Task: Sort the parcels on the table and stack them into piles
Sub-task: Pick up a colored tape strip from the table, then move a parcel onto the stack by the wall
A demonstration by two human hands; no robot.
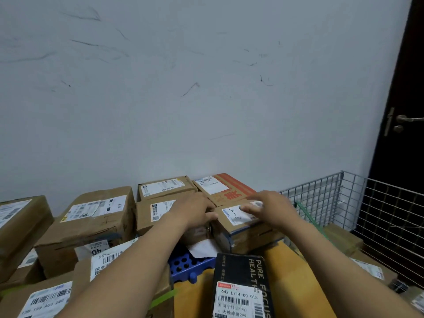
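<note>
A small brown parcel [243, 228] with a white label marked "4-2" sits at the table's middle right. My left hand [197, 211] presses against its left side, fingers curled round the edge. My right hand [268, 204] lies flat on its top, fingers spread over the label. Behind it stands an orange-printed box [226, 188]. Two brown boxes [164, 187] with labels lie to the left of that. A larger brown box [91, 223] sits further left. A black parcel [241, 288] reading "PURE FOCUS" lies nearest me.
More labelled cardboard parcels [46, 294] crowd the front left. A blue perforated crate [188, 266] shows between boxes. A wire cage [367, 203] with further parcels stands at the right, beside a dark door [403, 111]. The yellow tabletop [286, 283] shows near the front.
</note>
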